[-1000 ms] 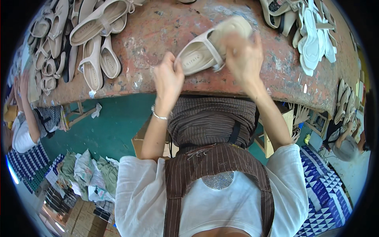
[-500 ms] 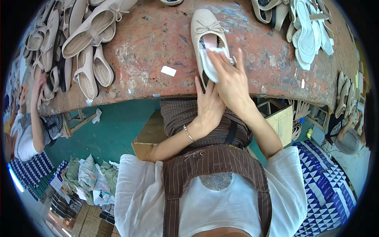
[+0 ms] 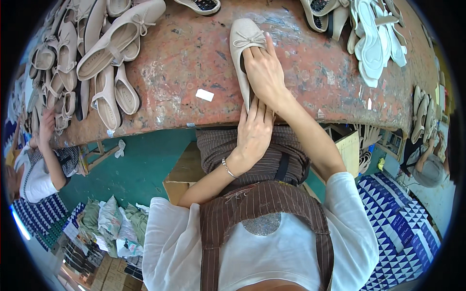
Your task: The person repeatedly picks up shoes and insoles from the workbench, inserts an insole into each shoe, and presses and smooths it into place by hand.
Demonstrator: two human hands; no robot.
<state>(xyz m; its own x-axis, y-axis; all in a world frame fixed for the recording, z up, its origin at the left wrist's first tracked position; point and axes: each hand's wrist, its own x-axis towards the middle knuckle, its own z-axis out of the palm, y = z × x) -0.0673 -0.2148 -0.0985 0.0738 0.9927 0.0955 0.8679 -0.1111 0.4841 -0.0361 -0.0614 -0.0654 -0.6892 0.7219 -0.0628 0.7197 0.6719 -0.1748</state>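
A beige ballet flat (image 3: 246, 30) with a bow lies near the table's front edge, toe pointing away from me. The fingers of my right hand (image 3: 266, 80) reach stretched into its opening toward the toe, tips hidden under the upper; one finger stands straight up beside the bow. No insole shows inside, because that hand covers the opening. My left hand (image 3: 255, 131) is closed at the heel end, fingertips against the shoe's back, partly under my right wrist.
Beige shoes (image 3: 104, 41) are heaped at the left. White insoles (image 3: 370, 53) and more shoes (image 3: 320, 17) lie at the far right. A small white label (image 3: 204, 95) sits left of the flat. A co-worker's hand (image 3: 47, 125) is by the left heap; another person (image 3: 429, 167) is at right.
My right hand has slid forward into the shoe, and the white insole under it is now out of sight. The shoe's toe has come slightly nearer. My left hand remains at the heel.
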